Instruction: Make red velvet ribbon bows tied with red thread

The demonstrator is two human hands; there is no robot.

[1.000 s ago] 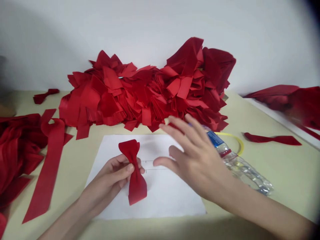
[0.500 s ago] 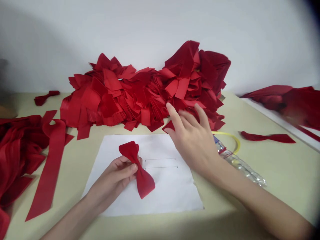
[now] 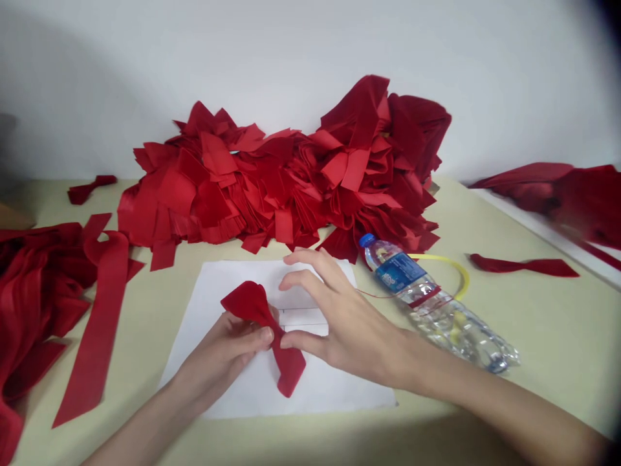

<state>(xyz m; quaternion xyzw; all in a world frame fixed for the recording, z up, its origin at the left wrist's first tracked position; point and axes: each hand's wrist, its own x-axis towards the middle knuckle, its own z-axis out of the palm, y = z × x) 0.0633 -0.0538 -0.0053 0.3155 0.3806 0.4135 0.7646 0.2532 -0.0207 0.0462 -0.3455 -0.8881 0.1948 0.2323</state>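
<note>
Losing the gathered waist looks the likeliest fault: the red bow [image 3: 252,304] seems held in shape mainly by the left hand [image 3: 233,346], whose thumb and fingers pinch it at the middle, so an easing of that grip could let the folds spring flat. A second risk is the thin thread [image 3: 376,296] running from near the right hand [image 3: 347,317] to the plastic bottle [image 3: 436,317] lying right of the white sheet [image 3: 339,388]; slack there could snag. The right fingers are spread and curved above the sheet's right half; whether they hold any thread cannot be told. Tilted, the bow is over the sheet's left half, between the hands, its waist just beside the right thumb, though whether they touch is unclear.
</note>
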